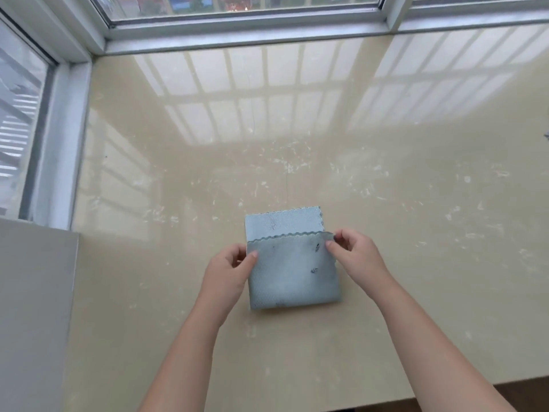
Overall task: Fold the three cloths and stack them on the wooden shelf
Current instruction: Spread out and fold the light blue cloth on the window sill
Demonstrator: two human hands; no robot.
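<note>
A light blue cloth (292, 272) with scalloped edges and a few dark marks lies on the glossy beige sill (208, 173), near the front middle. Its near part is turned up over the far part, and the raised edge sits partway across. My left hand (228, 270) pinches the left corner of that raised edge. My right hand (355, 254) pinches its right corner. Only this one cloth is in view, and no wooden shelf shows.
Window frames (243, 28) run along the back and the left side (59, 138). A grey panel (32, 307) stands at the near left. The sill's front edge (445, 394) drops off at the lower right.
</note>
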